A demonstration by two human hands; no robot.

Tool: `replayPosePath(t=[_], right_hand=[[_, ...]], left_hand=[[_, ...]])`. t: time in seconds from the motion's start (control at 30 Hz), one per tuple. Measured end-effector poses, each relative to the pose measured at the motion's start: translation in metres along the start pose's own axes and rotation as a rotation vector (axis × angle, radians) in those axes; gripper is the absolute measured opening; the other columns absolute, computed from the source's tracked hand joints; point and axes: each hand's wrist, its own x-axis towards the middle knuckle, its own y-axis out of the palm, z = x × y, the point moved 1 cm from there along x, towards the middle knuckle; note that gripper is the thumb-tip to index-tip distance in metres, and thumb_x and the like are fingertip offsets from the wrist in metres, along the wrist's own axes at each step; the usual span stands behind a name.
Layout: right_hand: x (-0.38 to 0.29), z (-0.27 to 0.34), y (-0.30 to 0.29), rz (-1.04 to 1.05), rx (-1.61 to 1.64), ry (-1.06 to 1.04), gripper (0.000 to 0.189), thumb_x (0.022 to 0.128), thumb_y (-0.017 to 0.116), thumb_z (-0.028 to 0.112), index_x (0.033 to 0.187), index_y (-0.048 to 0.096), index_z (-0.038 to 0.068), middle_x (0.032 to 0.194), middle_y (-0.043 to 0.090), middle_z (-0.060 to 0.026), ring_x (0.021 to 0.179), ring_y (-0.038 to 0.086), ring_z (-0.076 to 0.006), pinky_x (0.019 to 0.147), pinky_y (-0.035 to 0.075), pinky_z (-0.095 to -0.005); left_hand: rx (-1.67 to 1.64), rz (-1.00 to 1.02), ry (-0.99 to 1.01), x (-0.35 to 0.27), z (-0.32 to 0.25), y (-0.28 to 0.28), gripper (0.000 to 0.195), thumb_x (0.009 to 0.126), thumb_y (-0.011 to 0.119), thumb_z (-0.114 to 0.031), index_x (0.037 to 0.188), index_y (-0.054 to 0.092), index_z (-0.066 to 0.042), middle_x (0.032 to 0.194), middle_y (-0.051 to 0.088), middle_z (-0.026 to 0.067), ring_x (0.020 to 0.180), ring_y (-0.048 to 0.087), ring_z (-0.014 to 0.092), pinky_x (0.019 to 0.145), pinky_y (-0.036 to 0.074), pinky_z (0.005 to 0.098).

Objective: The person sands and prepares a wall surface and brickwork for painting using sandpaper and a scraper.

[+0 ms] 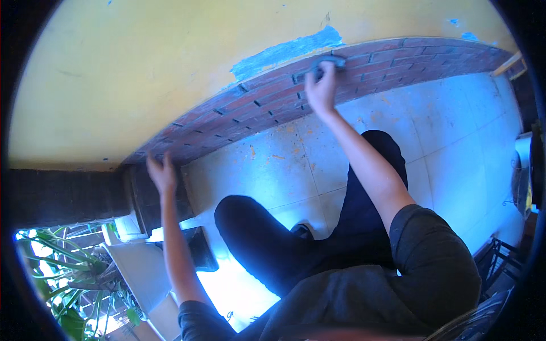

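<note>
A yellow painted wall [128,76] rises over a low band of red brick [273,100] with dark joints. Along the lower edge of the paint runs a bare bluish patch [286,53]. My right hand [322,87] grips a small grey object [335,60], blurred, against the upper brick rows beside the patch; its exact kind is unclear. Near the left end of the brickwork, my left hand [162,172] is raised with fingers apart and nothing in it. Whether its fingertips touch the bricks cannot be told.
Orange-yellow flakes lie scattered on the pale tiled floor [290,170] below the bricks. A dark post base [158,200] stands at the left. Green plants [76,264] and a pale planter [136,264] are at the lower left; a dark metal frame [497,260] is at the right.
</note>
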Motion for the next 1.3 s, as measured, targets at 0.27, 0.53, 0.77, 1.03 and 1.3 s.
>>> replayPosePath(t=[0.27, 0.53, 0.77, 1.03, 1.3], right_hand=[[-0.097, 0.032, 0.049, 0.558, 0.049, 0.001, 0.03, 0.087, 0.065, 0.014, 0.111, 0.051, 0.002, 0.099, 0.062, -0.0249, 0.095, 0.061, -0.0441, 0.083, 0.046, -0.0522], [0.002, -0.032, -0.017, -0.248, 0.014, 0.299, 0.031, 0.094, 0.052, 0.017, 0.115, 0.045, -0.005, 0.106, 0.055, -0.0258, 0.096, 0.058, -0.0398, 0.09, 0.044, -0.0486], [0.081, -0.066, -0.098, -0.762, 0.324, 0.315, 0.026, 0.093, 0.052, 0.014, 0.11, 0.046, -0.005, 0.102, 0.054, -0.0187, 0.093, 0.056, -0.0333, 0.089, 0.046, -0.0443], [-0.011, 0.023, 0.007, 0.249, -0.228, -0.182, 0.031, 0.082, 0.066, 0.01, 0.11, 0.054, 0.002, 0.104, 0.06, -0.0212, 0.098, 0.058, -0.0383, 0.091, 0.044, -0.0486], [-0.079, -0.034, 0.036, 0.249, 0.105, 0.484, 0.024, 0.092, 0.061, 0.018, 0.109, 0.053, 0.002, 0.107, 0.063, -0.0198, 0.101, 0.062, -0.0328, 0.091, 0.048, -0.0439]], left_hand=[[-0.303, -0.236, -0.192, 0.031, -0.102, 0.149, 0.128, 0.087, 0.069, -0.062, 0.151, -0.012, 0.014, 0.16, -0.006, 0.037, 0.153, -0.007, 0.04, 0.124, -0.002, 0.0448], [-0.36, -0.092, -0.254, -0.042, -0.124, 0.14, 0.115, 0.092, 0.065, -0.056, 0.153, -0.002, 0.013, 0.163, 0.0, 0.0318, 0.154, -0.001, 0.037, 0.124, 0.005, 0.0432], [-0.195, 0.012, -0.194, -0.038, -0.13, 0.198, 0.12, 0.091, 0.067, -0.054, 0.152, -0.012, 0.013, 0.161, -0.008, 0.0358, 0.153, -0.007, 0.043, 0.124, 0.002, 0.0473], [-0.234, -0.064, -0.125, -0.035, -0.121, 0.224, 0.125, 0.09, 0.071, -0.051, 0.148, -0.018, 0.015, 0.156, -0.015, 0.0414, 0.15, -0.012, 0.047, 0.124, 0.001, 0.0494], [-0.165, -0.078, -0.106, -0.037, -0.127, 0.221, 0.124, 0.09, 0.073, -0.046, 0.148, -0.017, 0.017, 0.157, -0.014, 0.0413, 0.151, -0.008, 0.048, 0.124, 0.004, 0.0474]])
